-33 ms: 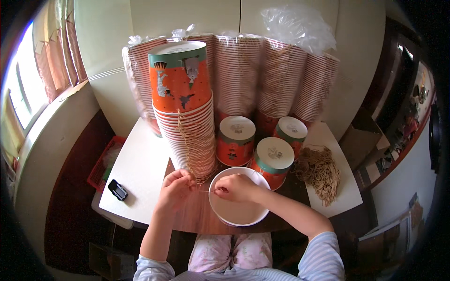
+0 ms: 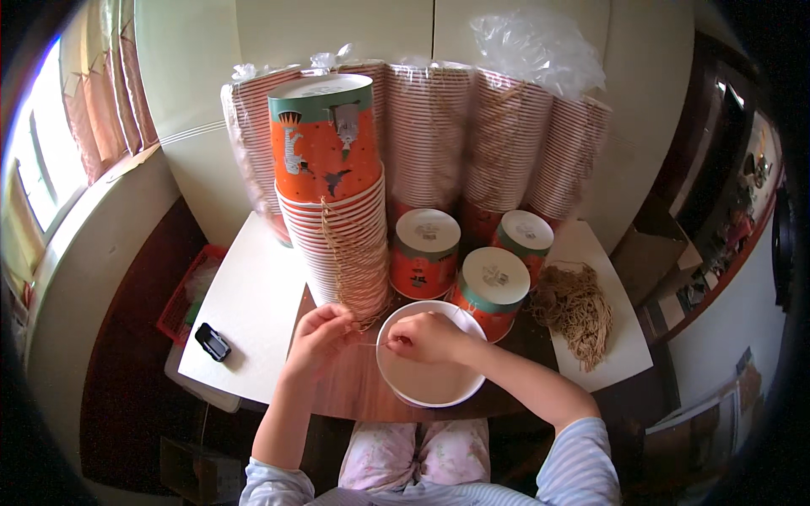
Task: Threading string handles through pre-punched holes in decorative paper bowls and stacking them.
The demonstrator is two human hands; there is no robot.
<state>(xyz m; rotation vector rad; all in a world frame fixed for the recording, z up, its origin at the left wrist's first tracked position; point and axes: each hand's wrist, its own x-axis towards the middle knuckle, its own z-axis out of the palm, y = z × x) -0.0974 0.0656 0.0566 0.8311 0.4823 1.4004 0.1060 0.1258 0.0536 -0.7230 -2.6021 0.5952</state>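
Note:
My left hand (image 2: 321,340) is closed in a pinch at the foot of the tall stack of paper tubs (image 2: 333,244). A thin pale string (image 2: 371,344) runs from its fingertips across to my right hand (image 2: 429,337), whose curled fingers grip the other end. My right hand is over the upright white-lined paper tub (image 2: 430,391), hiding part of its far rim and inside. Twisted brown cord (image 2: 331,244) hangs down the front of the stack. One orange and green tub (image 2: 325,143) sits upside down on top of it.
Several upturned tubs (image 2: 429,257) stand behind the open one. A tangled heap of brown cord (image 2: 582,316) lies at right. Tall plastic-wrapped tub stacks (image 2: 430,135) line the back. A small black case (image 2: 213,342) rests on the left white panel, beside a red basket (image 2: 179,308).

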